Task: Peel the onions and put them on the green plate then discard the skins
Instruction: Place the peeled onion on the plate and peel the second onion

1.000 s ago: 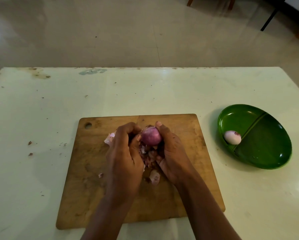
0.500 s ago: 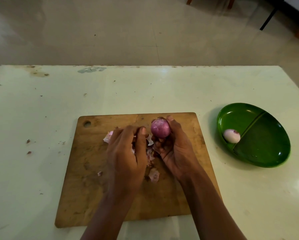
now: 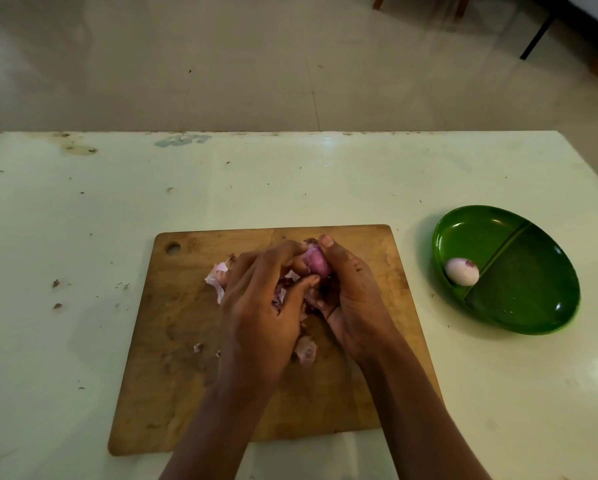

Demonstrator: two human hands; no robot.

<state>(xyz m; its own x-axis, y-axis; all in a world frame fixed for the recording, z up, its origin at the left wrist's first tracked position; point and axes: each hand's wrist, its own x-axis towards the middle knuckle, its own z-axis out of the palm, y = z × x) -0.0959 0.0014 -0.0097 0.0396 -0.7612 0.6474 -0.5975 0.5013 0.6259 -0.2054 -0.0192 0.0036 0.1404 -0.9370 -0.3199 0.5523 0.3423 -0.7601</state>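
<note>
Peeling goes best if the left hand (image 3: 259, 306) pulls skin off in strips while the right hand (image 3: 346, 292) turns the small purple round onion (image 3: 316, 261). The right hand cups the onion with curled fingers, and the left hand pinches its side. Papery pink skins (image 3: 218, 277) litter the brown wooden cutting board (image 3: 173, 341). A pale peeled onion (image 3: 462, 270) sits in the green oval divided plate (image 3: 539, 306) on the desk (image 3: 83, 237).

A purple onion (image 3: 316, 263), smooth with a dry tuft at its far end, sits cradled in the right grip (image 3: 351, 299) while the left grip (image 3: 259, 306) pinches its near side. Loose pink-white skins (image 3: 218, 277) lie heaped on the cutting board (image 3: 173, 341) beneath. A pale peeled onion (image 3: 461, 270) lies in the left compartment of the divided oval green plate (image 3: 532, 320), against the divider, on the desk (image 3: 83, 237).
</note>
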